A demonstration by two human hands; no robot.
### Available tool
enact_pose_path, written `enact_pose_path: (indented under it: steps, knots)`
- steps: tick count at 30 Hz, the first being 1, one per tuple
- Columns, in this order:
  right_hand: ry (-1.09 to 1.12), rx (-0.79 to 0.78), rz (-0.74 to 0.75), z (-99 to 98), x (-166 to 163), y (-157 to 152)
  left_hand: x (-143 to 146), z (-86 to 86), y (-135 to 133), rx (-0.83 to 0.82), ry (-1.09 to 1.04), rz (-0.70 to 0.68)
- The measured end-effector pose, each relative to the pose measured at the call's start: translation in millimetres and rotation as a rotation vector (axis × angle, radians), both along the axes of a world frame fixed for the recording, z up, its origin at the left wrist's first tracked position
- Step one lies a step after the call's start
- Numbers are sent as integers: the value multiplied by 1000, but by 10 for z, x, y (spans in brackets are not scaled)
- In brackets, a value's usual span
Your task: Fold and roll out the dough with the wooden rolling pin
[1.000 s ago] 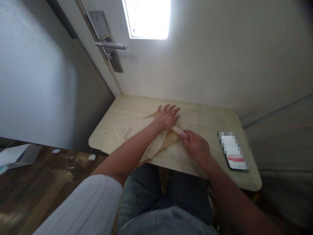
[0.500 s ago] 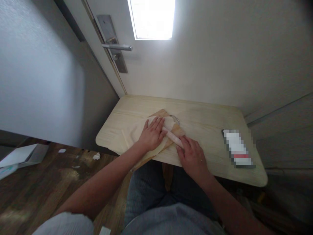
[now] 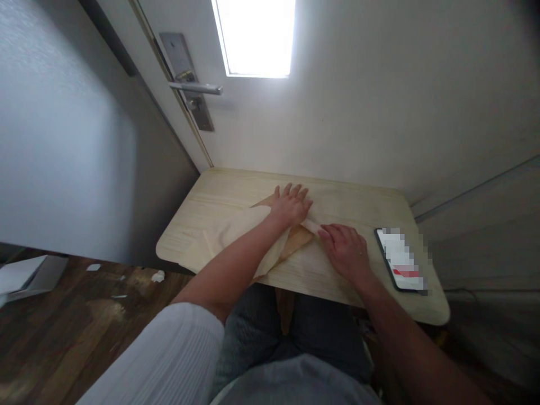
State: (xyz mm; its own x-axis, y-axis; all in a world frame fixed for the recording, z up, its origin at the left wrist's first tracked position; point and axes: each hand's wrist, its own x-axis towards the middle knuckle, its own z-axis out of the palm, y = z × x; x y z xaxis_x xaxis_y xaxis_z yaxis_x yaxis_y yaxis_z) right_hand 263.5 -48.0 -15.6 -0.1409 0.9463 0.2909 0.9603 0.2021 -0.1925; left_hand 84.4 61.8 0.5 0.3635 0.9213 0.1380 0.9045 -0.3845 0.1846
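A thin, pale sheet of dough (image 3: 234,226) is spread over a wooden cutting board (image 3: 297,242), which shows at the dough's edges. My left hand (image 3: 291,207) lies palm down across the far part of the board, its fingers stretched out and spread. Beneath that palm runs a pale rolling pin (image 3: 311,226), mostly hidden from view. My right hand (image 3: 346,250) is closed around the near right end of the pin. My left forearm covers part of the dough.
The board rests on a small light-wood table (image 3: 358,211) against a white door with a lever handle (image 3: 196,88). To the right lies a phone (image 3: 399,261), its screen blurred out. Scraps of paper (image 3: 158,276) and a white box (image 3: 31,278) are on the floor.
My left hand has slid forward and right along the rolling pin, and its fingers have spread. My right hand has shifted slightly right with the pin. The board's metal ring is now hidden.
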Motion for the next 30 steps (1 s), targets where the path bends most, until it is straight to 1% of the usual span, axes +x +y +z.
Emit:
enact_pose_path:
  steps: [3, 5, 8, 12, 14, 15, 17, 18, 20, 22, 23, 25, 28, 30]
  knots:
    - [4, -7, 26, 4, 14, 52, 44, 13, 34, -2, -2, 6]
    - [6, -13, 60, 15, -38, 11, -11, 16, -61, 35, -12, 14]
    - [9, -18, 108, 29, -185, -167, -218, 14, -394, 83, -19, 19]
    - [41, 35, 152, 6, -323, -418, -581, 6, -1037, 112, -8, 39]
    - [63, 73, 141, -6, -317, -424, -715, 11, -1300, 125, 2, 61]
    - [75, 81, 143, -2, -301, -383, -762, 20, -1388, 128, 4, 70]
    - [99, 64, 199, 36, -268, -221, -821, 55, -1460, 132, 1, 86]
    - [107, 45, 251, 69, -260, -111, -839, 76, -1444, 133, -5, 92]
    - [98, 8, 355, 149, -276, 123, -862, 113, -1330, 129, -25, 106]
    - [42, -5, 379, 222, -339, 321, -876, 124, -1150, 107, -46, 133]
    - [8, 2, 349, 246, -386, 394, -878, 117, -1052, 88, -53, 155]
    - [-46, 28, 222, 258, -496, 485, -869, 86, -867, 59, -55, 202]
    - [-67, 71, -7, 207, -657, 557, -826, 27, -641, 70, -40, 257]
    - [-62, 95, -110, 170, -732, 630, -791, 1, -507, 80, -23, 283]
